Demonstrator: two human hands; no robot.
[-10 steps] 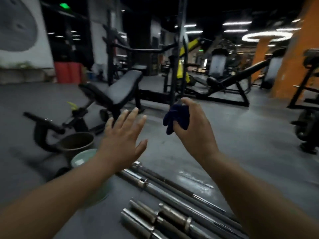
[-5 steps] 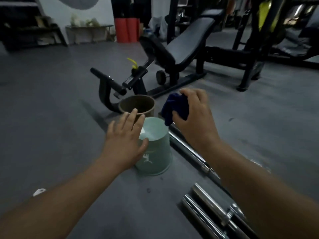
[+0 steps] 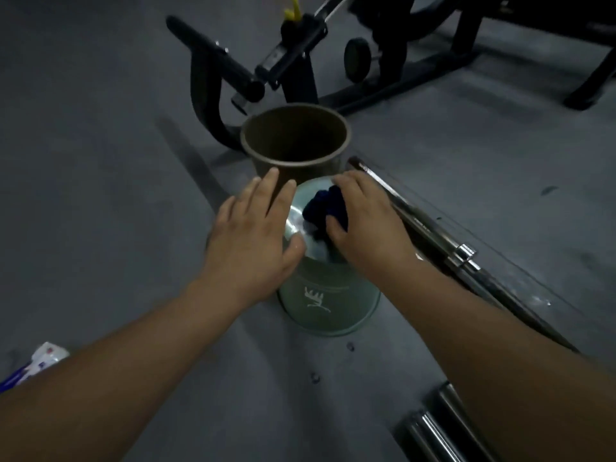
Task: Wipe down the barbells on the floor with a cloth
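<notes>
1. Change since the earlier frames: both hands have come down from mid-air to the pale green upturned plastic bucket (image 3: 328, 295); the view has tipped down toward the floor.
2. Right hand (image 3: 363, 218): fingers and thumb curled round a bunched dark blue cloth (image 3: 325, 205), which it holds against the bucket's flat, shiny top.
3. Left hand (image 3: 253, 235): fingers straight and slightly spread, holding nothing, lying against the bucket's left edge with the thumb touching its top.
4. Handling, cloth (judged): soft, light and limp; it will crumple to any shape, so a full-palm bunch gives more wiping surface than a pinch.
5. Handling, barbells (judged): long chromed steel bars, stiff, heavy, smooth and liable to roll; better wiped in place on the floor than lifted, the cloth wrapped round the shaft and slid along it.
6. Position: one long chromed steel barbell (image 3: 433, 238) lies on the grey floor (image 3: 100, 161) just beside the right hand, running diagonally toward lower right; further chromed bar ends (image 3: 430, 428) lie near the right forearm at the lower edge.
7. Surroundings: a brown open bucket (image 3: 295, 141) stands just behind the green one, before a black gym bench frame (image 3: 300, 61).
</notes>
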